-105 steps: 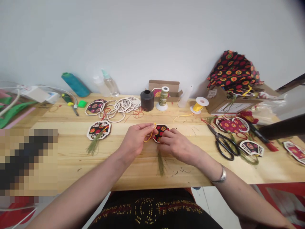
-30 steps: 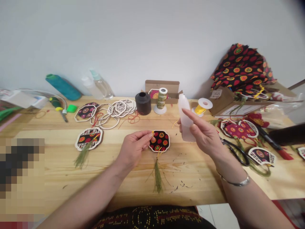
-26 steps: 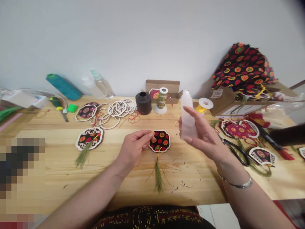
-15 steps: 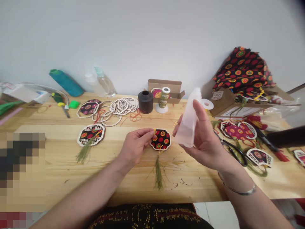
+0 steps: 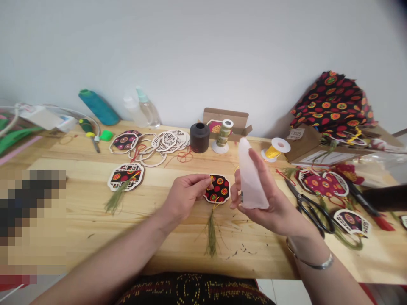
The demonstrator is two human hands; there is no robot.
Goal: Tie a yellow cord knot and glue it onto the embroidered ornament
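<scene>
My left hand (image 5: 190, 194) is closed in a pinch at the upper left edge of a scalloped pendant (image 5: 219, 189), with a bit of yellow cord (image 5: 211, 181) at the fingertips. The pendant has black and red patterned fabric in a pale wooden frame. From its lower edge hangs an olive-green tassel (image 5: 211, 235) on yellow cord. To the right, my right hand (image 5: 270, 203) is wrapped round a translucent white squeeze bottle (image 5: 252, 182), held above the table with its narrow end up. The bottle is apart from the pendant.
Black scissors (image 5: 313, 212) and a fan-shaped pendant (image 5: 352, 223) lie right of my right hand. Behind stand a black thread cone (image 5: 199, 139) and a yellow cord spool (image 5: 274, 150). At left lie another tasselled pendant (image 5: 125, 177) and several wooden frames (image 5: 171, 140). A cardboard box (image 5: 305, 146) holds patterned fabric.
The squeeze bottle in my right hand has tipped, its top swinging left and its base right, uncovering the yellow spool. My left hand keeps its pinch at the pendant. The view has shifted slightly.
</scene>
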